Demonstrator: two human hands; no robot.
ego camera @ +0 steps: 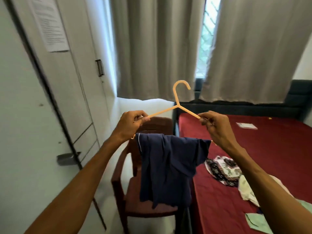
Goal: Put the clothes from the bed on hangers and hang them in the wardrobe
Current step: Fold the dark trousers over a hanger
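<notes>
A peach plastic hanger (177,102) is held up in front of me, hook upward. My left hand (130,124) pinches its left arm and my right hand (213,126) pinches its right arm. A dark navy garment (168,168) is draped over the hanger's lower bar and hangs down between my forearms. On the bed with the red sheet (270,141) at the right lie a black-and-white patterned garment (221,169), a white garment (246,190) and a light green one (256,222). The white wardrobe (70,98) stands at the left, its doors closed.
A reddish wooden chair (135,196) stands between the wardrobe and the bed, right under the hanging garment. Grey curtains (160,48) cover the window at the back. A paper sheet (49,22) is stuck on the wardrobe door. A small white item (246,125) lies far on the bed.
</notes>
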